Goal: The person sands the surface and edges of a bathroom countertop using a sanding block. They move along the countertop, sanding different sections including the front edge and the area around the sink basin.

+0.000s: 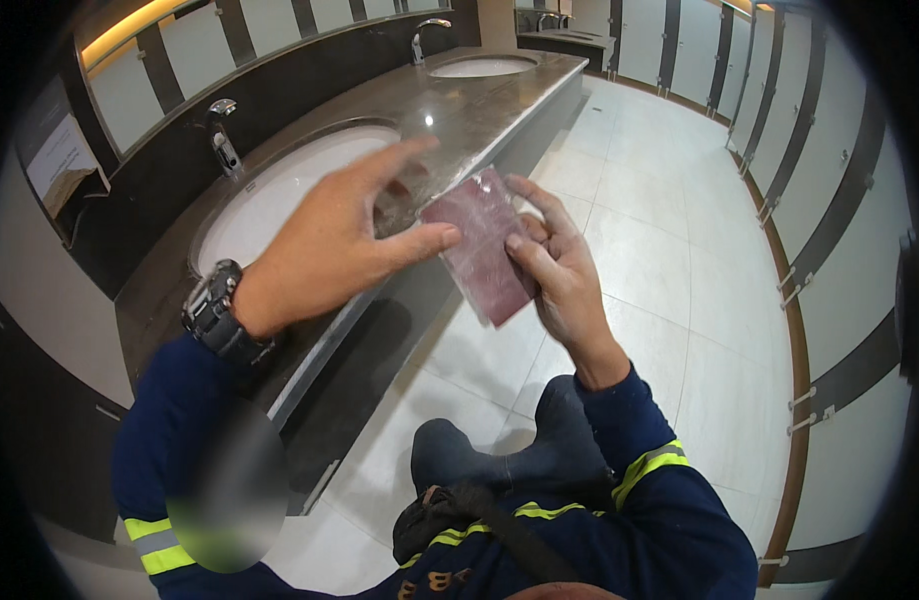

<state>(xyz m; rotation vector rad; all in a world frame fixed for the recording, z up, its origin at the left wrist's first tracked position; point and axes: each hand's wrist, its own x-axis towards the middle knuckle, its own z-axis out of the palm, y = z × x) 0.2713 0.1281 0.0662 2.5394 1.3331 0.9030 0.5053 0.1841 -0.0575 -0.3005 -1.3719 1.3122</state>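
A flat, maroon, rectangular folded sheet [479, 247] with whitish streaks, resembling worn sandpaper, is held up in front of me above the floor. My right hand [559, 255] pinches it at its right edge, thumb on the near face and fingers behind. My left hand [344, 225] is beside it with fingers spread over the counter edge. The tip of its thumb reaches the sheet's left edge; whether it presses there I cannot tell. Pale dust marks my right fingers. A black watch [222, 312] is on my left wrist.
To my left runs a dark stone counter [379, 88] with two white oval basins [269, 205] and chrome taps [222, 140] under a mirror [194, 45]. Pale cubicle doors [844, 200] line the right side. Light tiles [669, 250] cover the floor; my dark boots [564, 430] stand on it.
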